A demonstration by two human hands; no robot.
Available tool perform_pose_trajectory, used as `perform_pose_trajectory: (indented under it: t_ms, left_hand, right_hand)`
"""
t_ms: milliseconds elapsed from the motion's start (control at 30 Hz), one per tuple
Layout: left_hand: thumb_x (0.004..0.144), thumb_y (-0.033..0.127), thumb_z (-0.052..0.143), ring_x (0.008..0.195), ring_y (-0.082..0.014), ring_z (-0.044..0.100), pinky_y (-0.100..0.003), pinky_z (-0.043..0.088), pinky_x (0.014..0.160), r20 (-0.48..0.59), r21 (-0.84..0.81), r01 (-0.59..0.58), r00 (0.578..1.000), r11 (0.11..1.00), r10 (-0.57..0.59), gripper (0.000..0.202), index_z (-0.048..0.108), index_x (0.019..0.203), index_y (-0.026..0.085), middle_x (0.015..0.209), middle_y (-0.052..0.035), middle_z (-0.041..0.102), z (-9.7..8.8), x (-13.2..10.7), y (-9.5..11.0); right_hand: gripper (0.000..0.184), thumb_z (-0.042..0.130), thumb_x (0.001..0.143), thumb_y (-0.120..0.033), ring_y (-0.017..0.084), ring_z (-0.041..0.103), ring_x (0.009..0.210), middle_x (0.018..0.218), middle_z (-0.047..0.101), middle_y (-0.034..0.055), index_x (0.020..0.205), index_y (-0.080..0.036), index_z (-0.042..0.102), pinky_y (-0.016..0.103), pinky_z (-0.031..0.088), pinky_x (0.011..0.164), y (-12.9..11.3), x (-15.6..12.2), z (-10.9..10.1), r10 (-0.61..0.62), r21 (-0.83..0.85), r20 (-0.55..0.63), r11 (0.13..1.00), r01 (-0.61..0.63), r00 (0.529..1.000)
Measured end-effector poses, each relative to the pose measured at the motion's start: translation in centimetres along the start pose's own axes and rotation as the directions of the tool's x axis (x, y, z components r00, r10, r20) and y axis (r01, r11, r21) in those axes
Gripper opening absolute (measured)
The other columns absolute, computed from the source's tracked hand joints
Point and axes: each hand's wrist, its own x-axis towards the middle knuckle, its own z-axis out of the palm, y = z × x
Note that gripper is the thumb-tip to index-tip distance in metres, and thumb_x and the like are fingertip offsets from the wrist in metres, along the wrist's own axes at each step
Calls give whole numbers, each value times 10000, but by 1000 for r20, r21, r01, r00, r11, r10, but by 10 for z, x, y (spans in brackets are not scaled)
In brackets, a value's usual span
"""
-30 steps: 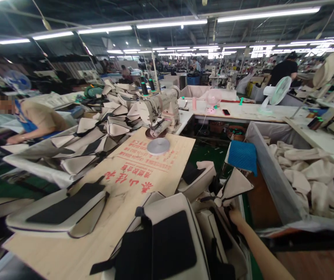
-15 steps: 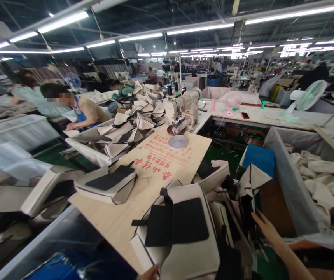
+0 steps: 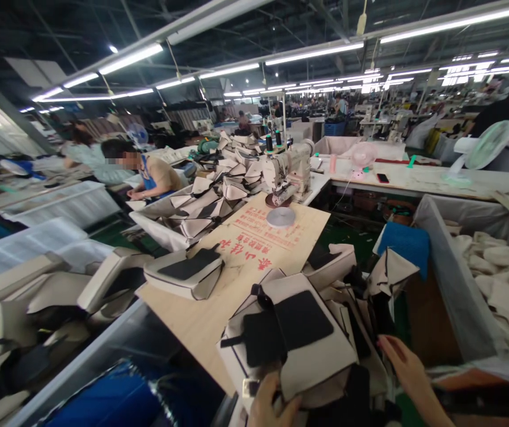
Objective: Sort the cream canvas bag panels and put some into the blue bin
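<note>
A beige bag with black panels and dark piping (image 3: 311, 320) lies tilted at the board's near end. My left hand (image 3: 272, 406) is closed on its lower edge, thumb and fingers bent beside a small pale buckle (image 3: 250, 388). My right hand (image 3: 403, 362) is to the right, its fingers stretched out beside a pile of similar beige and black pieces (image 3: 365, 332); whether the fingertips touch them is unclear. Another beige and black bag (image 3: 187, 270) rests farther up the plywood board (image 3: 201, 320), which has red printed characters.
A sewing machine (image 3: 290, 169) stands beyond a grey roll of tape (image 3: 280, 217). Bins with beige pieces flank the board, including a lined bin (image 3: 441, 261) at right. A co-worker (image 3: 159, 175) sits at left. A fan (image 3: 487, 145) stands on the right-hand table.
My left hand has come further into view and grips the bag's lower edge. The bag has turned and tilted. The view has swung left, and my right hand's fingers have drawn closer together.
</note>
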Motion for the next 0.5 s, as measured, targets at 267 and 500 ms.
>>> perform_pose_trajectory:
  t_ms: [267, 500]
  left_hand:
    - [714, 364, 552, 1087, -258, 502, -364, 388, 956, -74, -56, 0, 997, 998, -4, 335, 595, 977, 161, 1094, -105, 577, 8, -32, 4]
    - [863, 398, 290, 557, -150, 580, -255, 476, 593, -106, -192, 124, 984, 974, -146, 368, 471, 1109, 193, 686, -26, 616, -34, -112, -65]
  right_hand:
    - [619, 508, 698, -604, 247, 529, 1071, 1204, 530, 68, 1178, -219, 446, 317, 441, 929, 10, -48, 54, -13, -82, 174, 996, 28, 985]
    - [661, 562, 526, -667, 324, 515, 1070, 1051, 603, 80, 1093, -328, 558, 393, 522, 837, 43, -88, 26, 83, -211, 149, 976, -50, 985]
